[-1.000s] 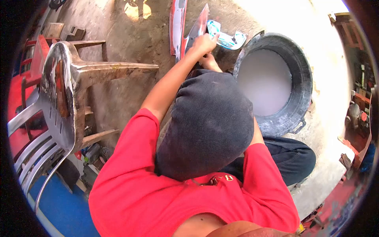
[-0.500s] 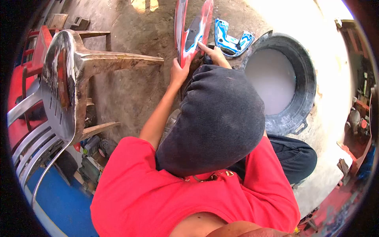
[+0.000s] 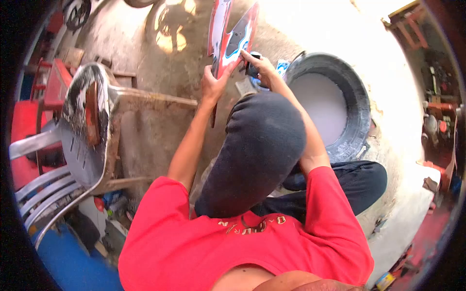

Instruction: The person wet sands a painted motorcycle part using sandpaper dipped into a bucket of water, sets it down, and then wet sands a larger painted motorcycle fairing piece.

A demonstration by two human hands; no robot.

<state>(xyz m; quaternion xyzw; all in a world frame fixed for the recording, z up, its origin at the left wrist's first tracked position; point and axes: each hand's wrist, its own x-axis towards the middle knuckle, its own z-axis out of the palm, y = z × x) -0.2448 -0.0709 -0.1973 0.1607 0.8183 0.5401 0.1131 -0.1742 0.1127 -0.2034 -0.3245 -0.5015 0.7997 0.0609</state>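
Note:
A long red, white and blue motorcycle fairing panel (image 3: 236, 42) with a forked shape and a dark patch stands raised in front of my bent knee. My left hand (image 3: 213, 85) grips its lower end, thumb apart from the fingers. My right hand (image 3: 264, 72) is at the panel's right side, with a fingertip against its edge. Below that finger a small dark thing (image 3: 252, 69) shows by the hand; what it is I cannot make out. A second blue and white panel (image 3: 282, 67) is mostly hidden behind my right hand and forearm.
A large black tub (image 3: 357, 102) of cloudy greyish water (image 3: 320, 109) stands to the right. On the left is a worn plastic chair (image 3: 80, 160) lying on its side, with a red chair (image 3: 58, 85) behind it. A wheel (image 3: 76, 13) shows at the upper left.
The view has shifted, so the tub and chair appear lower. Both hands stay at the fairing panel. My right forearm has come into sight and now covers more of the blue and white panel.

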